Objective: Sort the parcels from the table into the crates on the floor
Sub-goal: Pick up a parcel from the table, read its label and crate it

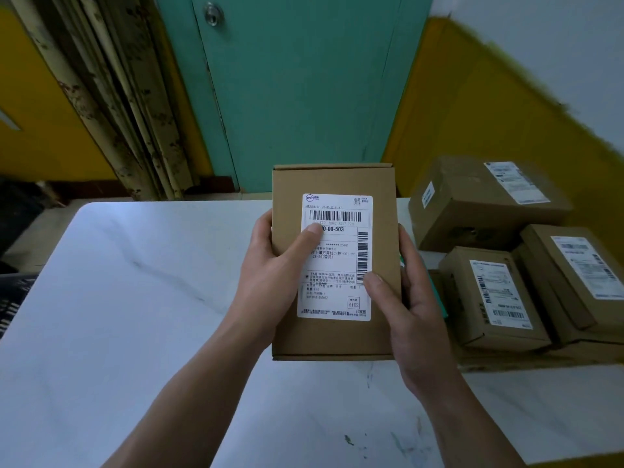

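The likeliest slip, as I judge it, is a misread. The left thumb (pixel 312 233) lies over the start of the bold code on the white shipping label (pixel 334 265), so the small brown cardboard parcel (pixel 332 337) could end up in the wrong crate. A drop is the second risk, since the parcel is held only by its long sides, with nothing under it that can be seen.

The parcel is held in the air over the middle of the white marbled table (pixel 135 315), label up. The left hand (pixel 273 282) grips its left side, fingers wrapped behind and the thumb pressed on the label. The right hand (pixel 415 309) clasps the right side, its thumb resting on the label's right margin. Its fingers are hidden behind the box.

A dark slatted plastic crate (pixel 15 292) shows partly below the table's left edge. Along the right edge sits a pile of brown labelled cardboard parcels (pixel 489 295), not yet sorted. Beyond the far edge stands a teal door (pixel 297 79).
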Tool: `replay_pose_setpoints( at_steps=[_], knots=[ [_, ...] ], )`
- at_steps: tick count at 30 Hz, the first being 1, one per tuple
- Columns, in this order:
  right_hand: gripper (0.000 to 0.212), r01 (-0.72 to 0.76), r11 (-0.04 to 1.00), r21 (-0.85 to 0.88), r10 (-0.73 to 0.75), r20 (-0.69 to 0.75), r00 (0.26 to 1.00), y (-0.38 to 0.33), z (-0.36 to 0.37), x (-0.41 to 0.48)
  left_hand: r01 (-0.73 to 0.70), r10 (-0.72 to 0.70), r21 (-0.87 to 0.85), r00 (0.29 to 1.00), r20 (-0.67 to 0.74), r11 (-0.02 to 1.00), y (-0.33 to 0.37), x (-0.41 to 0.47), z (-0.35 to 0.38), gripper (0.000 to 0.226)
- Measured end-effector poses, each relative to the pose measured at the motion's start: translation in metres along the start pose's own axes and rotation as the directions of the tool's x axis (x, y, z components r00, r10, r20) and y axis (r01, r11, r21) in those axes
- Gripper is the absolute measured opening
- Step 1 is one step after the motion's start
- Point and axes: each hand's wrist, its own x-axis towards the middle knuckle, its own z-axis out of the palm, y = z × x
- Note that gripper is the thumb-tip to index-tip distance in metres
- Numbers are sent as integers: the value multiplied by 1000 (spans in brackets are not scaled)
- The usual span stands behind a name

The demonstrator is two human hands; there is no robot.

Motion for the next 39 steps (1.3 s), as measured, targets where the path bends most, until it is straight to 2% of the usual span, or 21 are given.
replay_pose_setpoints(
  at_steps=[26,33,39],
  knots=[
    [59,-31,999,19,31,-42,999,-6,2,3,-7,6,18,998,70,1000,0,4,-7,51],
    [63,-27,999,27,28,-31,999,-7,2,5,-13,11,16,996,84,1000,0,4,-8,51],
    [59,-36,999,31,37,-38,999,-6,1,5,-15,15,8,997,82,1000,-1,3,-8,56]
  ],
)
